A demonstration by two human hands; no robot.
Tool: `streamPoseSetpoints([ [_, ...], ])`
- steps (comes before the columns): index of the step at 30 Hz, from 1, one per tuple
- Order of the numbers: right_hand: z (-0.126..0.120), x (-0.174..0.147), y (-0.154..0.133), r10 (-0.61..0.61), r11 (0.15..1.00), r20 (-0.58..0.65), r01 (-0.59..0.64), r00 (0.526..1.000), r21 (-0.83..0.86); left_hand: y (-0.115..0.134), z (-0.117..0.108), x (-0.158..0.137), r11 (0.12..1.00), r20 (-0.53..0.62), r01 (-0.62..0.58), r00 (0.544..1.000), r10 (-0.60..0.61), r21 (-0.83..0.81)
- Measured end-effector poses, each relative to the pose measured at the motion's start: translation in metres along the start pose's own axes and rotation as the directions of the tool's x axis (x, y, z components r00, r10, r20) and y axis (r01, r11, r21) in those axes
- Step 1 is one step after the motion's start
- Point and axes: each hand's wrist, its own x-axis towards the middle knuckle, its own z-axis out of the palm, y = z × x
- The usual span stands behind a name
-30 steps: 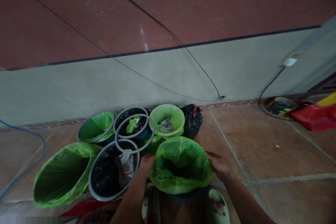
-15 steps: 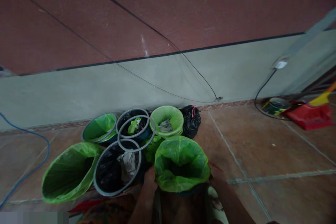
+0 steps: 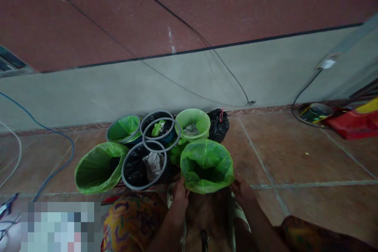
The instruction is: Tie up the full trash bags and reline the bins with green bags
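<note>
A bin lined with a bright green bin liner (image 3: 193, 183) stands upright in front of me, its mouth wide open and its inside dark. The liner is folded out over the rim and hides the bin's wall. My left hand (image 3: 179, 193) grips the liner's edge at the left side, fingers curled. On the opposite side, my right hand (image 3: 242, 189) pinches the liner's edge, its fingertips partly hidden. Left of this bin is a grey-rimmed bin (image 3: 130, 173) with a black liner and crumpled paper inside. A loose grey ring (image 3: 177, 138) rests across the bins behind.
Further bins by the wall include a pale green one (image 3: 202, 128) and a grey-rimmed one (image 3: 113, 139). A green-lined bin (image 3: 85, 179) leans at left. A tied black bag (image 3: 219, 128), a red dustpan (image 3: 352, 124), a tin (image 3: 315, 113) and a blue hose (image 3: 66, 165) lie about.
My view has drawn back and turned slightly left, so more of my arms and knees shows. Both hands stay at the sides of the green-lined bin.
</note>
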Motion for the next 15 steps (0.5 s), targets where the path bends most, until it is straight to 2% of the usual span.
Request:
streamPoseSetpoints([
  [10, 0.003, -0.035, 0.012, 0.163, 0.969, 0.02, -0.163, 0.986, 0.185, -0.015, -0.013, -0.028, 0.999, 0.119, -0.02, 0.993, 0.017, 0.026],
  [12, 0.001, -0.035, 0.013, 0.158, 0.974, 0.016, -0.159, 0.987, 0.16, -0.018, -0.014, -0.029, 0.996, 0.129, -0.045, 0.991, 0.036, 0.071],
  [15, 0.003, -0.032, 0.017, 0.109, 0.991, -0.066, -0.103, 0.992, 0.087, -0.023, -0.015, -0.027, 0.977, 0.114, -0.119, 0.989, 0.099, 0.18],
])
